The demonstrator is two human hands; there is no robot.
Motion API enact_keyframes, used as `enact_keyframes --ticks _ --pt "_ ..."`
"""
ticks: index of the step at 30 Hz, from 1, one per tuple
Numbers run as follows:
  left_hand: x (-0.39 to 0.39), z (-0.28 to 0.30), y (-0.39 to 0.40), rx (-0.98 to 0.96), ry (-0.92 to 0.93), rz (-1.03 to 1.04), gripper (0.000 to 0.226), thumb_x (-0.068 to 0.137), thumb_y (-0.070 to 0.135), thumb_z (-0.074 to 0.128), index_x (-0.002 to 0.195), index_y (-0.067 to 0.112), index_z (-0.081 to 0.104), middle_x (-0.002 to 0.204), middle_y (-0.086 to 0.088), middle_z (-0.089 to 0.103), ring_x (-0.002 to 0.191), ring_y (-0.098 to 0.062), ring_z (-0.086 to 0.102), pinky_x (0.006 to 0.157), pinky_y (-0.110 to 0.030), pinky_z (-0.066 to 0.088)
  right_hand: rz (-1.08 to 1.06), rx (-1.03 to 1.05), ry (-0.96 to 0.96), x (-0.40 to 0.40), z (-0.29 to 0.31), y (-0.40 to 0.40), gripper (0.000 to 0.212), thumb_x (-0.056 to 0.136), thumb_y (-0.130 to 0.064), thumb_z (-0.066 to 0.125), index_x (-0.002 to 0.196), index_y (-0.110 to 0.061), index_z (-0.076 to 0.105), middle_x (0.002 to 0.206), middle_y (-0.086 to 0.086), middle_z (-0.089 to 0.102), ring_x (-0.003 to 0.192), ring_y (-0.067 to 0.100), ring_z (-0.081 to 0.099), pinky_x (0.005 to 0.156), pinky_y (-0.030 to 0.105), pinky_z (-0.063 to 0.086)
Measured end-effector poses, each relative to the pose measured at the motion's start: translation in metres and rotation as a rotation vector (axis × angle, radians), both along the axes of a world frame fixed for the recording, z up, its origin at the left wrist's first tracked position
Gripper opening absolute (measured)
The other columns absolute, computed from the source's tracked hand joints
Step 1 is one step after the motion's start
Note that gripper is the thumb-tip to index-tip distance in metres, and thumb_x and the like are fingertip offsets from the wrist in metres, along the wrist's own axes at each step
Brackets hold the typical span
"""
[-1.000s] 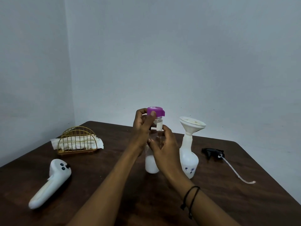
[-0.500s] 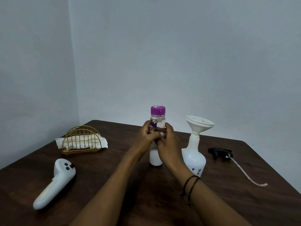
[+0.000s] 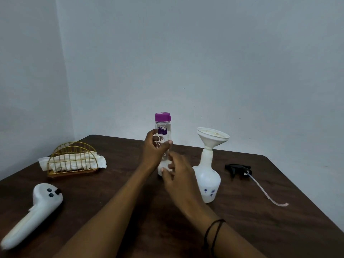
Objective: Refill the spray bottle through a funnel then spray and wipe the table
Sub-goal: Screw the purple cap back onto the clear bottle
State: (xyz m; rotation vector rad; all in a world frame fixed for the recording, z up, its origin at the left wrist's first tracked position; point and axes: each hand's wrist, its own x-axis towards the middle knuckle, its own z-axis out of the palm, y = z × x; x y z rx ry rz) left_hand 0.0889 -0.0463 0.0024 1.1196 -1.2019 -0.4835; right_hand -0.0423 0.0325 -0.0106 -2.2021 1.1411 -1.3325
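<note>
A clear refill bottle (image 3: 163, 127) with a purple cap stands upright on the dark wooden table (image 3: 260, 211). My left hand (image 3: 155, 148) grips its middle. My right hand (image 3: 178, 175) hovers just in front of the bottle's base with fingers spread, holding nothing. To the right stands the white spray bottle (image 3: 209, 181) with a white funnel (image 3: 212, 137) seated in its neck. The black spray head (image 3: 238, 169) with its pale dip tube lies on the table further right.
A gold wire holder (image 3: 71, 159) with white napkins stands at the left back. A white handheld device (image 3: 35, 207) lies at the front left. Grey walls close the table's far and left sides.
The purple cap went from being handled at the top to sitting closed on the bottle. My left hand slid down to the body. My right hand came off the bottle and opened.
</note>
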Motion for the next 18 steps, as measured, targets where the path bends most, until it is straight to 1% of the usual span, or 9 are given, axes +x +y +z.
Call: enact_keyframes --ticks 2,5,9,10,14,16,18 --pt "-0.001 0.001 -0.014 0.000 -0.056 0.026 0.060 0.082 0.028 0.076 0.133 0.022 0.045 0.117 0.001 0.060 0.105 -0.017 0.061 0.087 -0.033 0.052 0.002 -0.026 0.013 0.000 -0.002 0.002 0.036 0.097 -0.022 0.057 0.132 -0.024 0.052 0.128 -0.009 0.054 0.110 0.002 0.055 0.093 0.017 0.049" --pt "-0.001 0.003 -0.028 -0.002 -0.112 0.055 0.064 0.080 0.033 0.077 0.134 0.024 0.044 0.116 0.002 0.059 0.104 -0.018 0.060 0.086 -0.032 0.050 0.008 -0.057 0.039 0.001 -0.004 0.006 0.022 0.096 -0.022 0.056 0.118 -0.023 0.060 0.116 -0.008 0.059 0.099 0.003 0.057 0.086 0.016 0.049" --pt "-0.003 0.001 -0.043 -0.002 -0.144 0.082 0.068 0.078 0.031 0.079 0.135 0.024 0.043 0.115 0.000 0.059 0.101 -0.020 0.060 0.087 -0.035 0.050 0.026 -0.080 0.086 0.001 -0.008 0.007 0.015 0.097 -0.023 0.054 0.108 -0.020 0.064 0.108 -0.007 0.062 0.092 0.003 0.057 0.083 0.016 0.050" --pt "-0.004 0.001 -0.046 -0.002 -0.141 0.083 0.069 0.078 0.032 0.079 0.135 0.024 0.043 0.115 0.000 0.059 0.101 -0.020 0.060 0.088 -0.035 0.050 0.029 -0.088 0.098 0.001 -0.009 0.006 0.014 0.097 -0.024 0.054 0.105 -0.020 0.064 0.106 -0.006 0.063 0.091 0.004 0.058 0.082 0.018 0.051" --pt "-0.008 -0.004 -0.052 0.017 -0.125 0.091 0.067 0.080 0.034 0.078 0.136 0.022 0.042 0.118 0.003 0.057 0.103 -0.020 0.058 0.089 -0.035 0.050 0.022 -0.146 0.119 0.002 -0.011 0.003 0.013 0.094 -0.024 0.053 0.094 -0.018 0.064 0.096 -0.004 0.063 0.084 0.009 0.058 0.077 0.031 0.052" --pt "-0.008 -0.006 -0.054 0.028 -0.105 0.093 0.065 0.080 0.033 0.078 0.135 0.021 0.044 0.117 0.002 0.057 0.103 -0.020 0.060 0.089 -0.036 0.051 0.023 -0.162 0.129 0.003 -0.012 0.002 0.013 0.093 -0.024 0.053 0.093 -0.017 0.064 0.094 -0.004 0.063 0.083 0.009 0.057 0.076 0.032 0.051" --pt "-0.009 -0.008 -0.055 0.039 -0.094 0.095 0.063 0.081 0.030 0.078 0.133 0.019 0.045 0.114 0.001 0.058 0.102 -0.021 0.061 0.087 -0.033 0.050 0.029 -0.182 0.130 0.003 -0.013 0.003 0.014 0.093 -0.024 0.053 0.092 -0.017 0.064 0.094 -0.003 0.063 0.083 0.009 0.057 0.076 0.032 0.051"
